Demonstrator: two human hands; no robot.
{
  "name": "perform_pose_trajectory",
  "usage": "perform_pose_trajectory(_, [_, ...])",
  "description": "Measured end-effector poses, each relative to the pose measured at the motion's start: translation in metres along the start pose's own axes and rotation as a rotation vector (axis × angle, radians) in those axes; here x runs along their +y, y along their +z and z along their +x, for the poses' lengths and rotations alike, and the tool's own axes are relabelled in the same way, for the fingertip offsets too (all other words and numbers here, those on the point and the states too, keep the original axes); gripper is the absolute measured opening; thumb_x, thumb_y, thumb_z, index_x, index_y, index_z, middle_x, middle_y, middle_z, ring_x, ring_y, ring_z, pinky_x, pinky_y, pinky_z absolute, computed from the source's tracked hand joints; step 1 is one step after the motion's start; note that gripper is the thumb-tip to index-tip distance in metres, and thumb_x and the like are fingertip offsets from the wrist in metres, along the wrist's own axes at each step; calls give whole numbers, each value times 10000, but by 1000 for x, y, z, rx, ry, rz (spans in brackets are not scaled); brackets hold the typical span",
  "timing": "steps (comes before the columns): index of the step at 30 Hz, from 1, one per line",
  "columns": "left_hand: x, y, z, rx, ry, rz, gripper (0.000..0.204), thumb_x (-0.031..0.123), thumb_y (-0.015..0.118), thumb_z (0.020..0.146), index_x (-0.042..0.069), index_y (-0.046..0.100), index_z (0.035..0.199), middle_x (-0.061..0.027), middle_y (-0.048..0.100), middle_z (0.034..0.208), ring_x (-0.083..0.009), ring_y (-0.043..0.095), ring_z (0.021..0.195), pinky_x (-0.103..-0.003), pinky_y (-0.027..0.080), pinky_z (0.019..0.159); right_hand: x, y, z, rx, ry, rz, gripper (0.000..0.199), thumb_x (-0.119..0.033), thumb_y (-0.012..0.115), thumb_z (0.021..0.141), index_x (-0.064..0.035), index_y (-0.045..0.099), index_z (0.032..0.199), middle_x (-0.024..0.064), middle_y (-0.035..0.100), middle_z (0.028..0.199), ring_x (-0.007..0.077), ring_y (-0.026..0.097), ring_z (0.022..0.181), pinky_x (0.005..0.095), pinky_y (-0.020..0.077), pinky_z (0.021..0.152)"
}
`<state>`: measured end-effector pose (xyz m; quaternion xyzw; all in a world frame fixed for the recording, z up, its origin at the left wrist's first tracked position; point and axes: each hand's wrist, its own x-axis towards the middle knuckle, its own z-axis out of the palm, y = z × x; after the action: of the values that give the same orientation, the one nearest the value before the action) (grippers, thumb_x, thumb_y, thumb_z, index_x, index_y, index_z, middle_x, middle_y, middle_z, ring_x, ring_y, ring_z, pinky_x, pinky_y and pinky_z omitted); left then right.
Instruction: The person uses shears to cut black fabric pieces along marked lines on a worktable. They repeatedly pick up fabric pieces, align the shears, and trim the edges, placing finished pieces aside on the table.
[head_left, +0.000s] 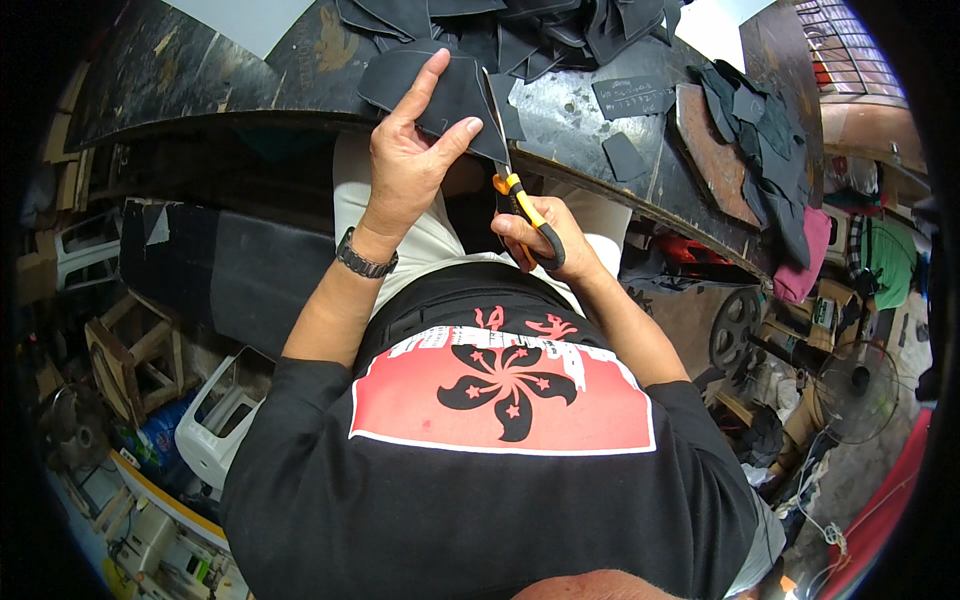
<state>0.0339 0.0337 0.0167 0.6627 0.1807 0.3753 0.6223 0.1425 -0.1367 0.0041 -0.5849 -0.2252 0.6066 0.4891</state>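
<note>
left hand [408, 160]: grip pinches the black leather piece [430, 95], thumb on top, fingers spread along its upper face, at the near edge of the table [560, 110].
right hand [545, 235]: grip closed around the orange-and-black scissors [525, 210], just below the leather piece.
scissors: blades point up into the lower right edge of the leather piece.
leather pile [520, 30]: dark offcuts behind the leather piece.
wristwatch [365, 260]: on the left wrist.
</note>
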Motion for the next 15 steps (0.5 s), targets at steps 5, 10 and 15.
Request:
perform_pose_trajectory(5, [-3,1,-1,15,-2,31,651,16,735,829,-1,454,1415,-125,558,1364,-77,552,1109,-205,454,924,0,1,-5,47,22,-60,345,-328,769,837,-63,583,718,-30,482,522,63,451,412,227,370,388])
perform_pose_trajectory(10, [-2,4,-2,16,9,12,654,23,738,829,1,453,1417,-107,578,1337,-59,572,1034,-194,473,865,-1,5,-4,36,63,-20,358,-346,765,839,-64,580,720,-12,511,544,77,478,420,232,386,401])
perform_pose_trajectory(15, [3,11,-8,-14,-22,47,658,0,710,845,19,428,1439,-89,622,1236,-65,595,964,-203,496,847,-7,-2,4,37,-14,-27,335,-339,688,879,-41,575,776,27,545,604,102,511,443,230,406,434])
